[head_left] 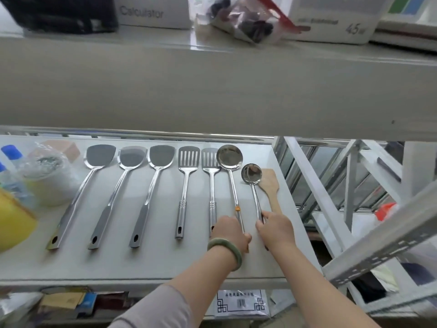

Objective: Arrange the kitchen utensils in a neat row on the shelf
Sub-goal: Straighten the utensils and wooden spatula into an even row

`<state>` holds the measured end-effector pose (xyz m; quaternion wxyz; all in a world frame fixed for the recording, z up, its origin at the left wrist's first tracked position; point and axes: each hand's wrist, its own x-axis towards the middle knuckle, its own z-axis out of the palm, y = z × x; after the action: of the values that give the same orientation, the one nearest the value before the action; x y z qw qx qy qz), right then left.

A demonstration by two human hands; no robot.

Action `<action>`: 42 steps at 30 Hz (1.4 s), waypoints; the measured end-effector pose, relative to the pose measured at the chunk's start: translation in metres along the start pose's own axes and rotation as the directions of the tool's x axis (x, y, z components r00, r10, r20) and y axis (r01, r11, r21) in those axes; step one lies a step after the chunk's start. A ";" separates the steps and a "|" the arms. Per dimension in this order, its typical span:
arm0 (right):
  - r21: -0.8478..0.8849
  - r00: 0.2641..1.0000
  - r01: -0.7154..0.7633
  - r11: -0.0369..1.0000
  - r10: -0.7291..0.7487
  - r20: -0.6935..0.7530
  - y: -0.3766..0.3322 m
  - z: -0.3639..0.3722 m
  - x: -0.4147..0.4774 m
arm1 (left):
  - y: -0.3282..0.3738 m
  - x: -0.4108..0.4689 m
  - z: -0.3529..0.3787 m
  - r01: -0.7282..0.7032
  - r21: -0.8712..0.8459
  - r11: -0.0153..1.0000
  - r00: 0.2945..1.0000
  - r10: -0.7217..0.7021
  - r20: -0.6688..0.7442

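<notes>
Steel utensils lie side by side on the white shelf [165, 261], handles toward me. From the left come three solid spatulas [100, 157], [130, 158], [162, 156], two slotted turners [188, 157], [209, 159], a large ladle [229, 157] and a small ladle [251, 174]. A wooden spatula [269, 183] lies at the far right, partly under the small ladle. My left hand [230, 233], with a green bangle on its wrist, grips the large ladle's handle. My right hand [276, 229] pinches the small ladle's handle.
At the shelf's left end stand a yellow container [14, 221], a wrapped white tub [52, 181] and blue-capped bottles [11, 152]. A thick upper shelf [212, 91] overhangs the row. White rack struts [319, 190] rise at the right. Papers and packets lie below.
</notes>
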<state>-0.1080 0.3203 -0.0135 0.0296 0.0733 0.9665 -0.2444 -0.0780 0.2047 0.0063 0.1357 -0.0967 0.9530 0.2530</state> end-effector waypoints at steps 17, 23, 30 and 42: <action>-0.104 0.996 -0.029 0.994 0.021 -0.082 0.044 -0.021 -0.001 | 0.017 0.003 0.015 -0.018 -0.067 0.998 0.999 0.015 -0.052; -0.115 0.988 -0.022 0.993 0.005 -0.153 0.046 -0.020 -0.004 | 0.014 0.002 0.016 -0.029 -0.101 0.994 0.997 0.021 -0.079; -0.024 0.990 0.136 0.990 -0.137 -0.027 0.022 -0.005 -0.011 | 0.009 -0.007 0.023 -0.076 -0.109 0.991 0.993 0.065 -0.097; -0.056 0.992 0.114 0.992 -0.116 -0.045 0.022 0.000 -0.015 | 0.004 -0.006 0.022 -0.063 -0.113 0.992 0.995 0.054 -0.083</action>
<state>-0.0897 0.3372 -0.0227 -0.0057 0.0223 0.9756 -0.2182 -0.0688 0.2201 -0.0083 0.0843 -0.0863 0.9439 0.3073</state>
